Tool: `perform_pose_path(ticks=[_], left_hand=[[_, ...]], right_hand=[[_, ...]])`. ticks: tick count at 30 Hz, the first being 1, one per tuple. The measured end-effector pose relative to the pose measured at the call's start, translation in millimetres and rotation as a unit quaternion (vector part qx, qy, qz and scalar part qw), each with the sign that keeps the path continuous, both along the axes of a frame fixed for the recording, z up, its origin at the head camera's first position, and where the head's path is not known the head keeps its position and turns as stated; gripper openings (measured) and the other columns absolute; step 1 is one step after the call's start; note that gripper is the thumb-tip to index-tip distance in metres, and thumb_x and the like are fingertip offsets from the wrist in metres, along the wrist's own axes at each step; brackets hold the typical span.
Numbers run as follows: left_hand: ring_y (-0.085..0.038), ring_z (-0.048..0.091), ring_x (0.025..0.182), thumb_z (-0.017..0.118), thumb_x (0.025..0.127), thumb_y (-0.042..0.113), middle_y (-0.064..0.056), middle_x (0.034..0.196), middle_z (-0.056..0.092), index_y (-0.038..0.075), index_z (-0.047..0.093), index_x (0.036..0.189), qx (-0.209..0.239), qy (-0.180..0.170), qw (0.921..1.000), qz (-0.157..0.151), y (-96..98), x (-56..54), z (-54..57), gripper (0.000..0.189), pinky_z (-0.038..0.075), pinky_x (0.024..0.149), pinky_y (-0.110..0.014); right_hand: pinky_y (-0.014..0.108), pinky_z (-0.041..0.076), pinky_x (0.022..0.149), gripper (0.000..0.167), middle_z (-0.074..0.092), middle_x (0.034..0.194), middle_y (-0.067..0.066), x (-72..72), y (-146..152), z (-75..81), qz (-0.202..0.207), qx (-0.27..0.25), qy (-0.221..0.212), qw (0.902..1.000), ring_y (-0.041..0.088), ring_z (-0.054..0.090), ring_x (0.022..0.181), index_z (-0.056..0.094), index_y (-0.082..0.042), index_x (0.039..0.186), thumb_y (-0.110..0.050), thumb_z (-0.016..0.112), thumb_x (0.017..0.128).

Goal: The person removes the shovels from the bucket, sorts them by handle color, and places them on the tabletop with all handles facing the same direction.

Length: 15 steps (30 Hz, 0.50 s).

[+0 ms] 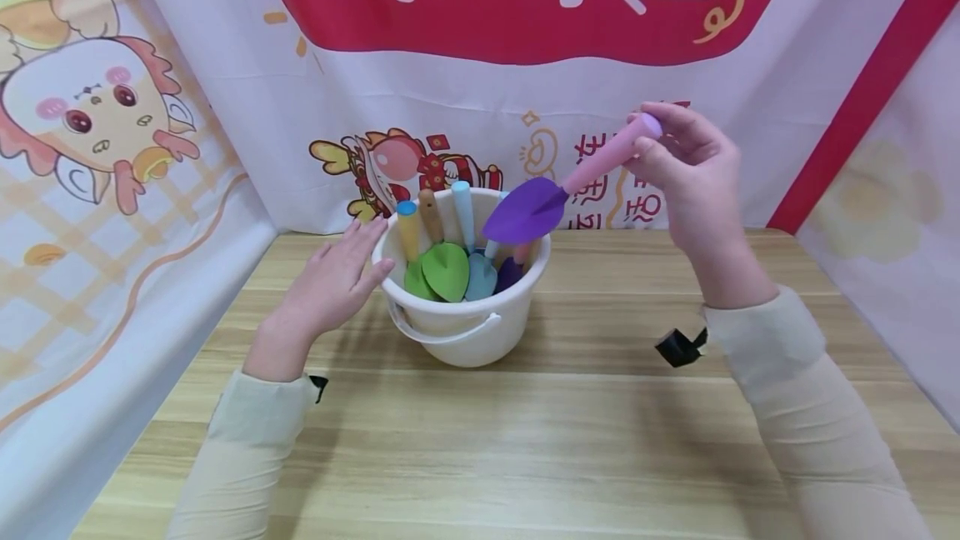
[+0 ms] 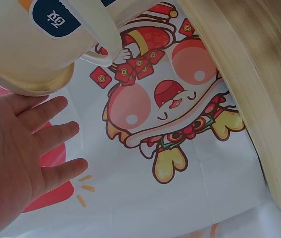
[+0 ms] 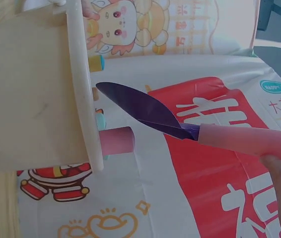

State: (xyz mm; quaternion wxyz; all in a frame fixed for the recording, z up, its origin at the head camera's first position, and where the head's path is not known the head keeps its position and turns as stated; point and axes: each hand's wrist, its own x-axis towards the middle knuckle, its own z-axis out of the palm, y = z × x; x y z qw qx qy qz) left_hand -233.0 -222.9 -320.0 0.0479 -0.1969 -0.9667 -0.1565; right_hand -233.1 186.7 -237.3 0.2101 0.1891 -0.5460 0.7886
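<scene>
In the head view my right hand (image 1: 693,169) pinches the pink handle of a garden trowel (image 1: 528,211) near its end. The trowel's purple blade slants down over the right side of a white bucket (image 1: 480,344). My left hand (image 1: 337,277) rests with straight fingers against the bucket's left rim. Inside the bucket stand several more tools, among them a green trowel (image 1: 446,272), a blue one (image 1: 481,275) and a purple one (image 1: 510,273). The right wrist view shows the held trowel's blade (image 3: 143,106) apart from the bucket's rim (image 3: 83,89).
The bucket stands on a wooden table (image 1: 480,457), its handle (image 1: 450,333) hanging down in front. Behind it hangs a white and red printed cloth (image 1: 450,98), with more cloth on both sides. A black strap (image 1: 678,348) sticks out by the right cuff.
</scene>
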Motion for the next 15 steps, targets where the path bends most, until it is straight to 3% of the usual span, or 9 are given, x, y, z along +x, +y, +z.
perform_pose_path(ticks=[15], left_hand=[[-0.036, 0.005, 0.156, 0.035, 0.111, 0.045, -0.013, 0.169, 0.019, 0.009, 0.018, 0.165, 0.01, 0.002, 0.9999, -0.007, -2.2, -2.1, -0.6, 0.067, 0.009, 0.12, -0.068]], right_hand=[[0.035, 0.058, 0.088, 0.036, 0.062, 0.126, 0.019, 0.4, 20, -0.9, -0.023, -0.073, -0.01, 0.997, 0.027, 0.064, 0.115, 0.07, 0.002, 0.125, -0.003, 0.077, 0.09]])
